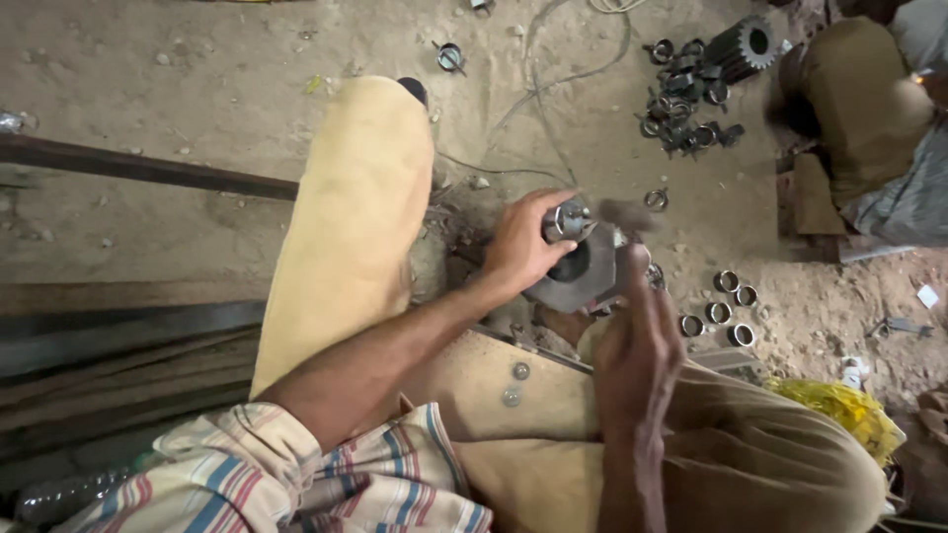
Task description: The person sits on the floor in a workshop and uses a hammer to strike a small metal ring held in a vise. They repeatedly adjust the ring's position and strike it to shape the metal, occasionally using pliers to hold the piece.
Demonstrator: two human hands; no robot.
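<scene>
Steel, dull and oily, makes up the small round part [565,219] that the left hand [521,249] grips between thumb and fingers, holding it on the upper rim of a heavier grey block [583,278] with a dark bore. The part sits at the far tip of that grip, its short axis seemingly upright, though the fingers hide its lower end. The right hand [632,341] is clenched round a handle just nearer the person, and a hammer [624,214], blurred, hangs just beside the part on its right, so the right hand's tool is the closer thing to it. Beyond the right hand, on the right, a few short sleeves [719,312] stand on the ground; further off lies a heap of rings [686,97] beside a large gear [743,44]. All of it rests on bare, gritty earth [197,89], with rusty bars [148,170] off to the left of the grip and another person's knee [864,94] at the far right.
</scene>
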